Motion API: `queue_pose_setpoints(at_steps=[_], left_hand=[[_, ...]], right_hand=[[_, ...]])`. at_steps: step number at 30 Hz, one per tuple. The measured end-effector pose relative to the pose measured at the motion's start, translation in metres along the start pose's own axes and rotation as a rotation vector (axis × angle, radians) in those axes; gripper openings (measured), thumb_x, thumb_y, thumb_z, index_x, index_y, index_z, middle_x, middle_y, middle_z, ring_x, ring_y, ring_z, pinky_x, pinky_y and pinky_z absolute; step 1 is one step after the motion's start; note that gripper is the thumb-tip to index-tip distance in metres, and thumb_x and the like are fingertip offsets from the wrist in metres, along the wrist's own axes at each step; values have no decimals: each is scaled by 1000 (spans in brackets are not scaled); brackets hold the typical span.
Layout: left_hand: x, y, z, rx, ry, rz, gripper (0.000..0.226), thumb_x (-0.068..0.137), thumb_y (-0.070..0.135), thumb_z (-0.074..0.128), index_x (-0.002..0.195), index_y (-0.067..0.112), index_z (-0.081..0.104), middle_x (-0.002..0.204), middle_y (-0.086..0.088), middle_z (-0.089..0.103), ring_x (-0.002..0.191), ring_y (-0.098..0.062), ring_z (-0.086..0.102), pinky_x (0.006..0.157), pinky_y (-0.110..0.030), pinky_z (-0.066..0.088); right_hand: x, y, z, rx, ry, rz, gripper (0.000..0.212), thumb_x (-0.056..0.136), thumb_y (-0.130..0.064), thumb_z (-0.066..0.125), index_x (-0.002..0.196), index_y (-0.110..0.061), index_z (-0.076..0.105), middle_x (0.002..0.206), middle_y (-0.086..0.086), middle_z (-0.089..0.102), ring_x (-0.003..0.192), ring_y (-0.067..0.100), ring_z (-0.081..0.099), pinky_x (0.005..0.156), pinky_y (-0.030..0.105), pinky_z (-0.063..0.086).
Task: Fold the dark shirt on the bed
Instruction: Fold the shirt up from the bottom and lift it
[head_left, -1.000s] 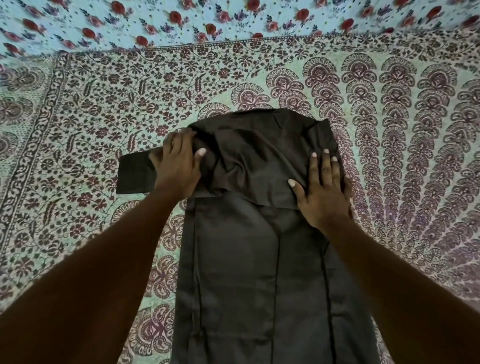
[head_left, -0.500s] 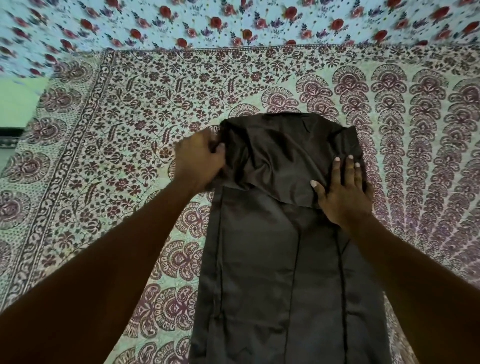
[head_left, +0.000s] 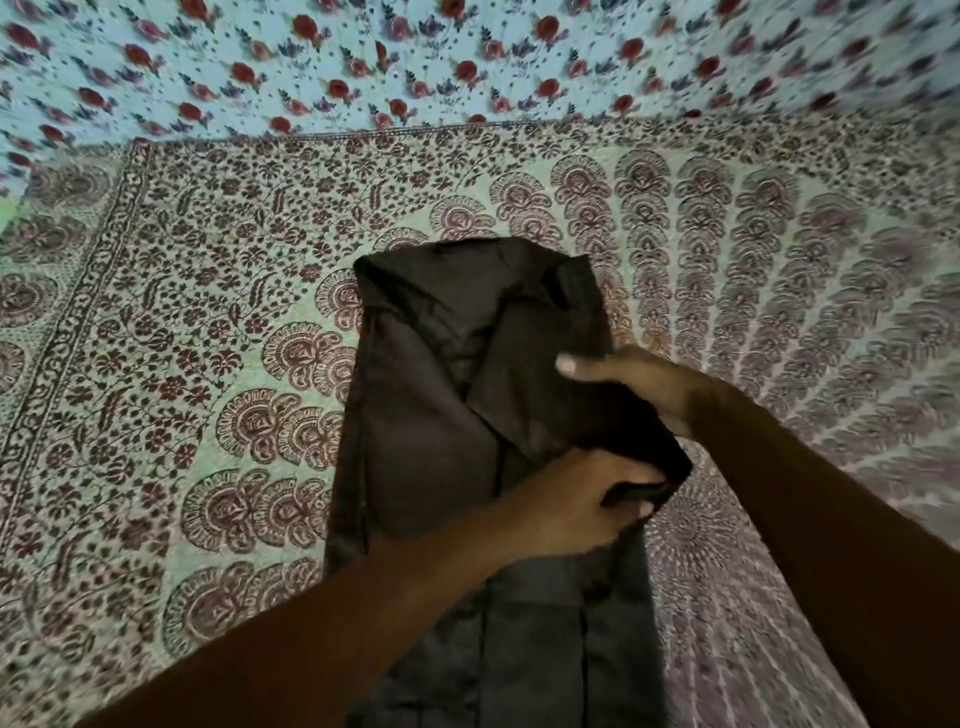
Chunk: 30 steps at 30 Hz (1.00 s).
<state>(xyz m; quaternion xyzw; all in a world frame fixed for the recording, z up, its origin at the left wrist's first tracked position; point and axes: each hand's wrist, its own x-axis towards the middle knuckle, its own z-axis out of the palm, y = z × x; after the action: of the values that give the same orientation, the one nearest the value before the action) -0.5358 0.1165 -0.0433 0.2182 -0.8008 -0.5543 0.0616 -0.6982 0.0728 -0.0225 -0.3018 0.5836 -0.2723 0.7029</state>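
The dark shirt (head_left: 426, 447) lies lengthwise on the bed, a narrow strip running from the middle of the view toward me. Its sides are folded inward and a sleeve crosses it diagonally. My left hand (head_left: 576, 499) reaches across the shirt and grips the end of that sleeve at the shirt's right edge. My right hand (head_left: 639, 384) is just above it, thumb on top, pinching the same dark cloth. The fingers of both hands are partly hidden by fabric.
The bed is covered by a green sheet (head_left: 208, 364) printed with maroon flowers and fan shapes. A light blue cloth with red roses (head_left: 415, 62) lies along the far side. A patterned border runs down the sheet's left side.
The left sleeve has been folded across onto the shirt. My left hand moved from the shirt's left side to its right edge, and my right hand lifted from flat pressing to gripping cloth.
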Motion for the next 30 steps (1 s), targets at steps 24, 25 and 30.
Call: queue_pose_setpoints(at_steps=[24, 25, 30], left_hand=[[118, -48, -85, 609, 329, -543, 50, 93, 28, 58, 140, 42, 44, 138, -11, 46, 129, -40, 43, 104, -59, 43], [124, -48, -85, 607, 311, -560, 50, 92, 32, 60, 139, 41, 45, 138, -8, 51, 131, -39, 44, 108, -61, 37], [130, -49, -72, 599, 353, -591, 52, 82, 12, 67, 128, 27, 47, 120, -10, 61, 114, -37, 57, 107, -62, 30]], right_hand=[[-74, 123, 0, 348, 286, -91, 16, 90, 0, 68, 102, -8, 74, 98, 8, 78, 87, 19, 75, 72, 26, 61], [-72, 124, -2, 334, 292, -82, 15, 90, -1, 69, 102, -8, 74, 99, 9, 78, 89, 20, 75, 75, 28, 61], [-71, 138, -11, 72, 300, -58, 26, 77, -8, 85, 101, -14, 77, 99, 2, 79, 94, 17, 75, 84, 35, 60]])
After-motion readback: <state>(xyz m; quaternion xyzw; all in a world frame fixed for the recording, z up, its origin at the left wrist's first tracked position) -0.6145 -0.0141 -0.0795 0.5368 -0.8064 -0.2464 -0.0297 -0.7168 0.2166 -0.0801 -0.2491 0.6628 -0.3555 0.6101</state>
